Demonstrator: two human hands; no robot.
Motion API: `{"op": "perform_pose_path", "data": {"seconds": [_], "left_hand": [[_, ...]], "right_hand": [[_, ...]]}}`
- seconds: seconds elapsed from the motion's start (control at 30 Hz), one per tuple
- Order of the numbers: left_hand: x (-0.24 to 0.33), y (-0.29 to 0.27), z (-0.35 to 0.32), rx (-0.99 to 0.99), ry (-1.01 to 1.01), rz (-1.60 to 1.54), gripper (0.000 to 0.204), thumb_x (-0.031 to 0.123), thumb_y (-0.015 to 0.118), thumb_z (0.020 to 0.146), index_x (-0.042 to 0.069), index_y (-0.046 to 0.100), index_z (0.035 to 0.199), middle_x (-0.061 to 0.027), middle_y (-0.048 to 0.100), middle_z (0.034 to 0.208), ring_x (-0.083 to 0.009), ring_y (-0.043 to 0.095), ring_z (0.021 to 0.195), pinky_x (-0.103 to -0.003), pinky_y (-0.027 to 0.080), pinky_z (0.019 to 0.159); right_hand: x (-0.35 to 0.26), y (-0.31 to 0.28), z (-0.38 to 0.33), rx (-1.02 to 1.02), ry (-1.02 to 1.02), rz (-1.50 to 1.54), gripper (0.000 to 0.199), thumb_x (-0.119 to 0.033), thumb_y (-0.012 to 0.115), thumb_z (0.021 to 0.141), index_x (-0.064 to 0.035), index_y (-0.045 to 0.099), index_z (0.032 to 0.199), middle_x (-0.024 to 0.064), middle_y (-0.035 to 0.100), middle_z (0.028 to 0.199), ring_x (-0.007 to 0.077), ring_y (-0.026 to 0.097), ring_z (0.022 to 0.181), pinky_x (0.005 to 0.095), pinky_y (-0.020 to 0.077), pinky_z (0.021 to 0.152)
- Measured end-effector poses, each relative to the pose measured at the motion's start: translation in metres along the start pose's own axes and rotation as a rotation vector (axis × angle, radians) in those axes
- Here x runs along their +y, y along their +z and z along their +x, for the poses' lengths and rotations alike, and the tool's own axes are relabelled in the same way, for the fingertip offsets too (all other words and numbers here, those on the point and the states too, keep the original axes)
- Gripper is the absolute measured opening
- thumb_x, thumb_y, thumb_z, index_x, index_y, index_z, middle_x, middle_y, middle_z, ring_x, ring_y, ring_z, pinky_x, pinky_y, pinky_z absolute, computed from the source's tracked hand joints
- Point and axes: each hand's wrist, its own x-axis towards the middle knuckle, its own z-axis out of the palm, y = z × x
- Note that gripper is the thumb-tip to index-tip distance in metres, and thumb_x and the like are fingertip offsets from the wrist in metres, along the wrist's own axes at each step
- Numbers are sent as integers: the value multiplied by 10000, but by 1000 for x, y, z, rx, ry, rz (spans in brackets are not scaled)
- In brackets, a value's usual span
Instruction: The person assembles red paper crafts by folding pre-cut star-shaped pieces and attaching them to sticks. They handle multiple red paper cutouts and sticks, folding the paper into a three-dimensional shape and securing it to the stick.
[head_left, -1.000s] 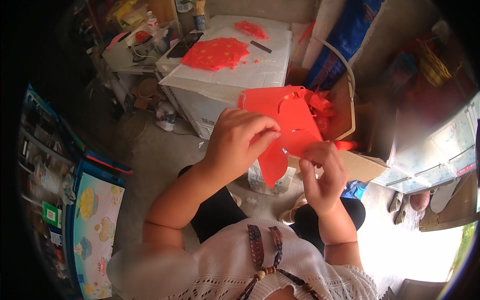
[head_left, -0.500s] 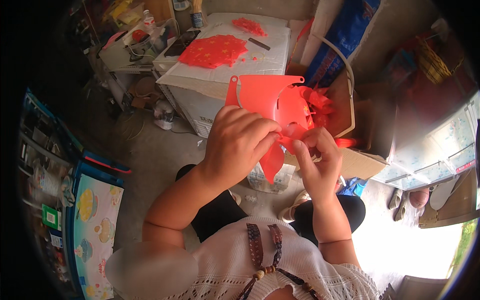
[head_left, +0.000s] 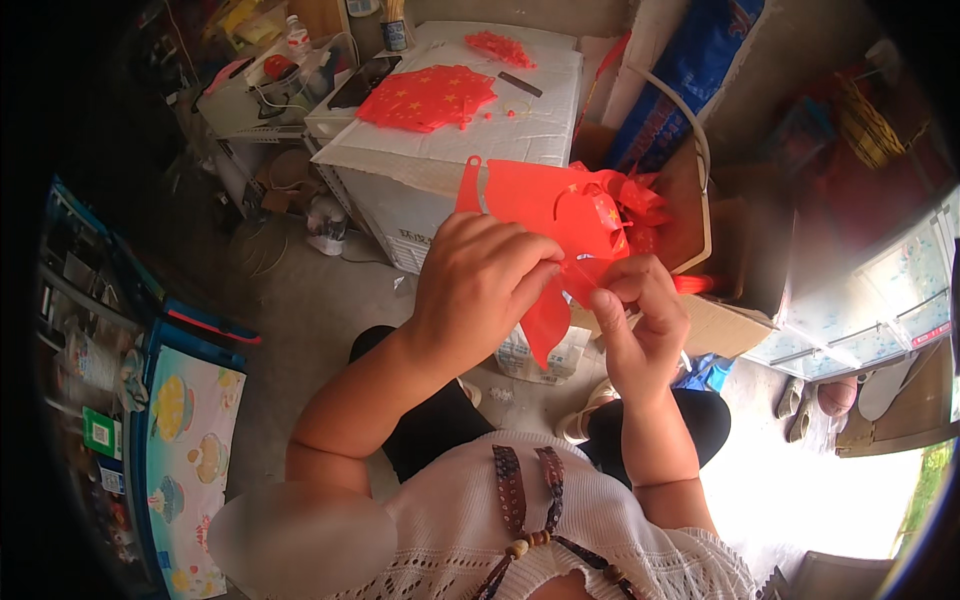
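Note:
A thin red plastic sheet (head_left: pixel 530 195) with cut slits and a small holed tab at its upper left corner is held up before me. My left hand (head_left: pixel 487 270) is closed, pinching the sheet between thumb and fingertips near its middle. Just to the right, my right hand (head_left: pixel 645 310) pinches another part of the sheet between thumb and curled forefinger. A pointed flap hangs down between the hands. Behind the sheet, red star-patterned pinwheel pieces (head_left: pixel 645 200) fill part of a cardboard box (head_left: pixel 720 325).
On a white-covered table (head_left: pixel 540 125) lie a stack of red star-printed sheets (head_left: pixel 425 100), a pile of small red parts (head_left: pixel 500 48), a grey strip (head_left: pixel 520 84) and a dark phone (head_left: pixel 365 82). A blue bag (head_left: pixel 685 75) leans behind the box. A patterned cabinet (head_left: pixel 195 450) stands at left.
The red sheet has tilted and bent; its upper right holed corner no longer shows. My right hand has shifted slightly right, while my left hand stays almost in place.

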Motion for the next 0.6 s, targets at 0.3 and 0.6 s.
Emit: {"op": "perform_pose_path", "data": {"seconds": [0.3, 0.6], "left_hand": [[4, 0, 1, 10, 20, 28, 127, 97, 741, 790, 97, 651, 879, -36, 650, 796, -262, 607, 769, -389, 443, 757], [5, 8, -3, 76, -66, -157, 171, 27, 759, 771, 84, 674, 908, -36, 704, 855, -245, 659, 767, -349, 476, 728]], "right_hand": [[1, 3, 0, 18, 91, -58, 165, -7, 730, 830, 34, 608, 728, 72, 605, 794, 130, 526, 659, 253, 408, 582], [7, 6, 2, -18, 117, -75, 206, 2, 693, 865, 23, 562, 708, 40, 578, 839, 56, 460, 669, 209, 346, 568]]}}
